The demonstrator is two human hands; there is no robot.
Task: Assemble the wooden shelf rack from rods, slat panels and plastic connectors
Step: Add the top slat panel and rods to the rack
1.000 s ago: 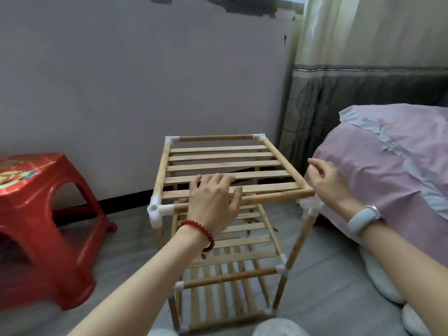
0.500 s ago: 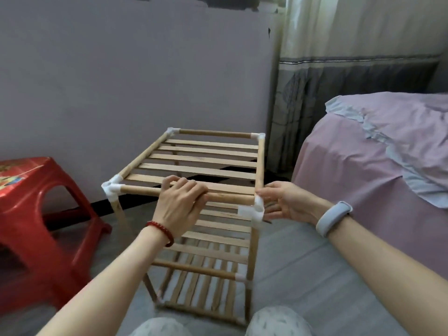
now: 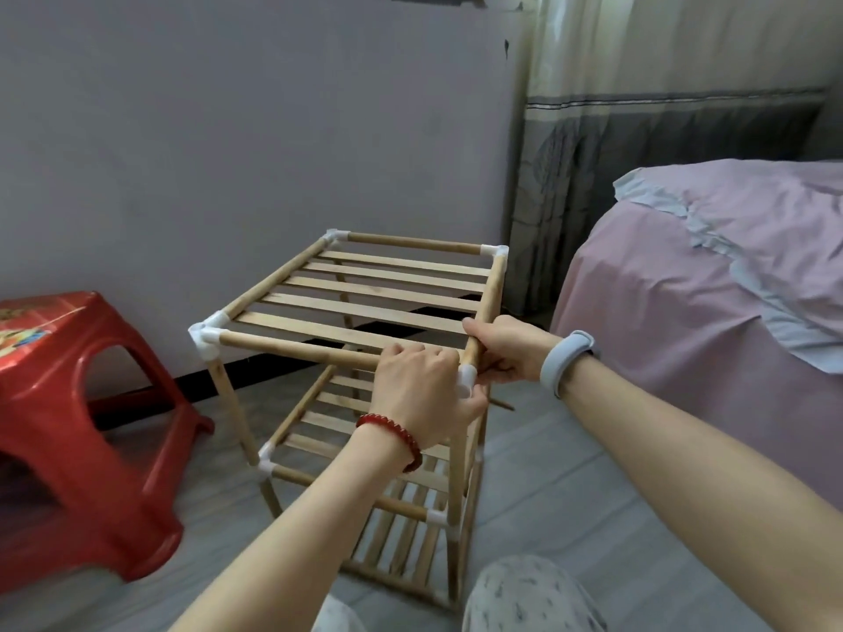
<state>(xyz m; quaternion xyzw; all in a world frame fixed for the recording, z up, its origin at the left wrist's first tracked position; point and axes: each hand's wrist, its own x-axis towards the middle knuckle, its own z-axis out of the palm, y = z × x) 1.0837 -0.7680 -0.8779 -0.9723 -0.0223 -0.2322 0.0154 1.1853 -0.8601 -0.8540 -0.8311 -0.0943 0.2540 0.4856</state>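
**One view, from my head**

The camera on my head looks forward and down, close over the three-tier wooden slat shelf rack on the grey floor; the lilac wall fills the top.

The rack is pale, matt bare wood with smooth white plastic connectors. Left of the left hand, the stool is glossy red plastic. Right of the right hand, the bed wears soft matt cloth.
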